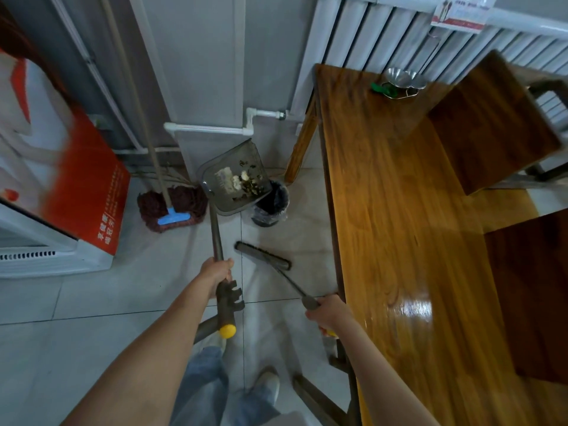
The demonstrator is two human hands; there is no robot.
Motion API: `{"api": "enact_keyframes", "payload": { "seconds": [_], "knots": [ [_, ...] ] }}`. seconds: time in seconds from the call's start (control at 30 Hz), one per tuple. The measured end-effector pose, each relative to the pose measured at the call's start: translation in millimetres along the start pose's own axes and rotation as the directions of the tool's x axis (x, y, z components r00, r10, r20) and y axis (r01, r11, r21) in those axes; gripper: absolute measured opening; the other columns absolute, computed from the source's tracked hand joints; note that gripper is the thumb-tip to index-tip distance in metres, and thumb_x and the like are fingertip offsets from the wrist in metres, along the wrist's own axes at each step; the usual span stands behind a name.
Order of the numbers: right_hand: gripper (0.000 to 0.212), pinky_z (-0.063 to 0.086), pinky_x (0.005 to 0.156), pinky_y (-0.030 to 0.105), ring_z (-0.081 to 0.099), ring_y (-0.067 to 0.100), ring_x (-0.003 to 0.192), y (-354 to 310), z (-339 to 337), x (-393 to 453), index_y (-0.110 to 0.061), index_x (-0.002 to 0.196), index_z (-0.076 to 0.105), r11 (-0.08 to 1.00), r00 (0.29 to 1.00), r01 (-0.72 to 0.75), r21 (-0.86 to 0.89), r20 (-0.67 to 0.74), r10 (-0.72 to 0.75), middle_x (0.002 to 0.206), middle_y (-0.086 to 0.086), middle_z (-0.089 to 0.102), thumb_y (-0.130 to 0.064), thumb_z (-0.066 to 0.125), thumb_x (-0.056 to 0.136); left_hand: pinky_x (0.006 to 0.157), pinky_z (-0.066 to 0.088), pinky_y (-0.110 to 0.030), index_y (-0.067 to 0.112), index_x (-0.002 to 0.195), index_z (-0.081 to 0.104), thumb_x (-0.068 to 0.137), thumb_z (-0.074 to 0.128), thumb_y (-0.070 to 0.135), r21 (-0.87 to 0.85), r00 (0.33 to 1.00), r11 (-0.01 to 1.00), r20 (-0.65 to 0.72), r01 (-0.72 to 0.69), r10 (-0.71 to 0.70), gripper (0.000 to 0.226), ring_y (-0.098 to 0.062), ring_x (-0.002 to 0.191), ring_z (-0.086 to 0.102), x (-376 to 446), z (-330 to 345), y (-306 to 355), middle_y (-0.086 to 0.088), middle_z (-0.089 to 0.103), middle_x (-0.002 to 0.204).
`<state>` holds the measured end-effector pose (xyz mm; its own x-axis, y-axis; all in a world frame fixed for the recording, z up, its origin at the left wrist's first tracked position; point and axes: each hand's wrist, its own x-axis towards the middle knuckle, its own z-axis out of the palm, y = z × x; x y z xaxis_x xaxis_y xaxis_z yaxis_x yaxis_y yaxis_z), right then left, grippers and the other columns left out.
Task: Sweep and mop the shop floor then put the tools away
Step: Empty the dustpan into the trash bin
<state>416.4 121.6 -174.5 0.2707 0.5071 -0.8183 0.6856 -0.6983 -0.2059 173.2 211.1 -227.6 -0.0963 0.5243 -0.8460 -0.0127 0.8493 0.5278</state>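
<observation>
My left hand [218,273] grips the dustpan [235,179] handle, its loaded pan straight ahead, just left of the bin [272,204]; my right hand [327,312] clasps the broom [264,256].

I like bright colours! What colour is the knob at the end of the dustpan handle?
Yellow knob; head view.

Dustpan [236,182] raised over bin [270,204]; mop [172,207] left; broom head [262,256] nearer; table [399,241] right.
</observation>
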Motion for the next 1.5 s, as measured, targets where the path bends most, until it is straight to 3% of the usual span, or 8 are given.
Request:
{"api": "enact_keyframes", "payload": {
  "seconds": [0.13,0.3,0.43,1.03,1.1,1.2,1.33,1.5],
  "knots": [
    [0.034,0.048,0.052,0.021,0.057,0.009,0.052,2,2,2,-0.004,0.115,0.061,0.999,0.999,-0.034,0.023,0.016,0.033,0.072,0.002,0.062,-0.028,0.063,0.090,0.049,0.039,-0.027,0.002,0.111,0.047,0.096,0.053,0.014,0.107,0.998,0.993,-0.033,-0.057,0.061,0.020,-0.017,0.049,0.041,-1,0,1,-0.008,0.046,0.062],
    [0.032,0.054,0.066,0.027,0.056,0.011,0.053,5,5,0,-0.004,0.114,0.062,0.996,0.999,-0.045,0.072,0.025,0.043,0.069,0.003,0.060,-0.025,0.064,0.090,0.048,0.042,-0.029,0.003,0.118,0.046,0.095,0.053,0.014,0.184,0.995,0.979,-0.023,-0.091,0.097,0.026,-0.019,0.049,0.043,3,-9,-7,-0.010,0.048,0.064],
    [0.034,0.048,0.052,0.024,0.055,0.013,0.052,8,7,-2,-0.004,0.118,0.060,0.993,0.997,-0.067,0.094,0.030,0.064,0.068,0.004,0.058,-0.023,0.064,0.090,0.052,0.044,-0.028,0.003,0.117,0.048,0.092,0.057,0.014,0.234,0.990,0.965,-0.053,-0.117,0.133,0.028,-0.022,0.051,0.046,8,-11,-13,-0.012,0.051,0.066],
    [0.033,0.046,0.050,0.021,0.054,0.011,0.052,13,13,-2,-0.003,0.117,0.059,0.993,0.998,-0.056,0.106,0.041,0.052,0.069,0.004,0.057,-0.023,0.062,0.091,0.061,0.050,-0.033,0.010,0.113,0.048,0.088,0.061,0.018,0.395,0.974,0.905,-0.086,-0.158,0.207,0.028,-0.023,0.051,0.050,1,-19,-23,-0.010,0.055,0.073],
    [0.033,0.045,0.049,0.021,0.054,0.011,0.052,14,15,-2,-0.003,0.117,0.058,0.992,0.998,-0.055,0.112,0.045,0.050,0.070,0.004,0.057,-0.023,0.062,0.092,0.061,0.051,-0.031,0.010,0.127,0.047,0.088,0.062,0.021,0.416,0.975,0.896,-0.084,-0.152,0.205,0.043,-0.026,0.059,0.056,0,-19,-24,-0.016,0.063,0.091],
    [0.034,0.046,0.050,0.022,0.054,0.012,0.053,16,18,-1,-0.002,0.118,0.058,0.991,0.998,-0.058,0.123,0.042,0.053,0.071,0.005,0.057,-0.022,0.063,0.091,0.072,0.054,-0.035,0.014,0.144,0.034,0.087,0.062,0.027,0.464,0.975,0.875,-0.089,-0.138,0.201,0.065,-0.039,0.096,0.064,1,-21,-27,-0.023,0.058,0.125],
    [0.033,0.051,0.055,0.024,0.056,0.012,0.055,20,22,-1,-0.003,0.117,0.058,0.992,0.998,-0.048,0.120,0.040,0.044,0.073,0.006,0.059,-0.022,0.062,0.091,0.092,0.052,-0.044,0.015,0.146,0.032,0.087,0.062,0.029,0.530,0.973,0.836,-0.082,-0.139,0.214,0.067,-0.039,0.111,0.059,-3,-21,-24,-0.018,0.054,0.132],
    [0.037,0.052,0.055,0.023,0.058,0.013,0.056,25,23,0,-0.003,0.121,0.057,0.994,0.999,-0.040,0.105,0.032,0.037,0.078,0.007,0.062,-0.022,0.063,0.090,0.095,0.050,-0.043,0.014,0.145,0.035,0.086,0.062,0.030,0.590,0.966,0.793,-0.081,-0.152,0.245,0.066,-0.036,0.111,0.059,-3,-24,-12,-0.013,0.054,0.133]
  ]
}}
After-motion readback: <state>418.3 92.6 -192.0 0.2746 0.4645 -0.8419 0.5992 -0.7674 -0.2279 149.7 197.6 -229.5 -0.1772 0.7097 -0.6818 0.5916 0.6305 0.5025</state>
